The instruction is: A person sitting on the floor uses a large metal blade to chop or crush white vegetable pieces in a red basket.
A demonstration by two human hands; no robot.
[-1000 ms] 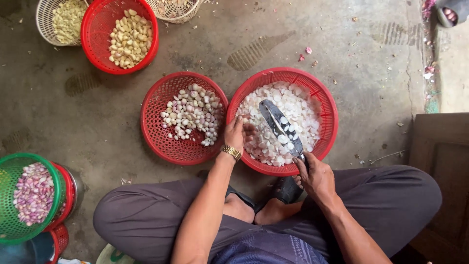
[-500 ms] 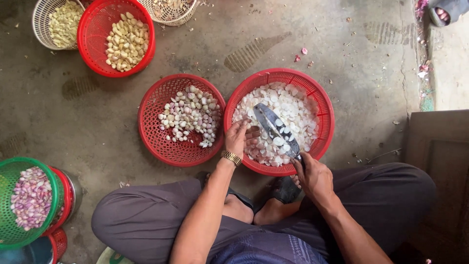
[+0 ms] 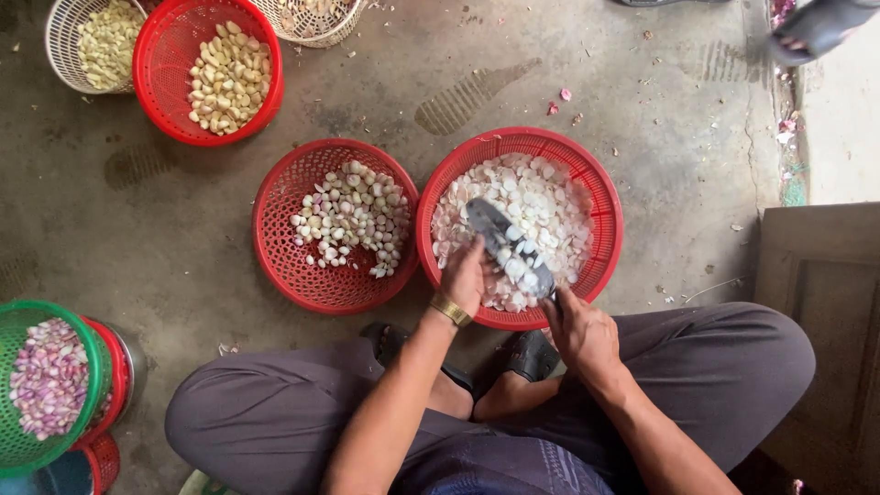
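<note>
The right hand (image 3: 583,332) grips a knife (image 3: 510,249) by its handle, blade angled toward 11 o'clock over sliced garlic in the red basket (image 3: 609,206). The left hand (image 3: 466,273), fingers curled, holds something small against the blade. A second red basket (image 3: 275,243) touches at 9 o'clock; bare concrete floor (image 3: 660,128) lies open from 12 to 3.

Red baskets (image 3: 335,225): four; white baskets (image 3: 60,37): two; green basket (image 3: 27,312): one.
</note>
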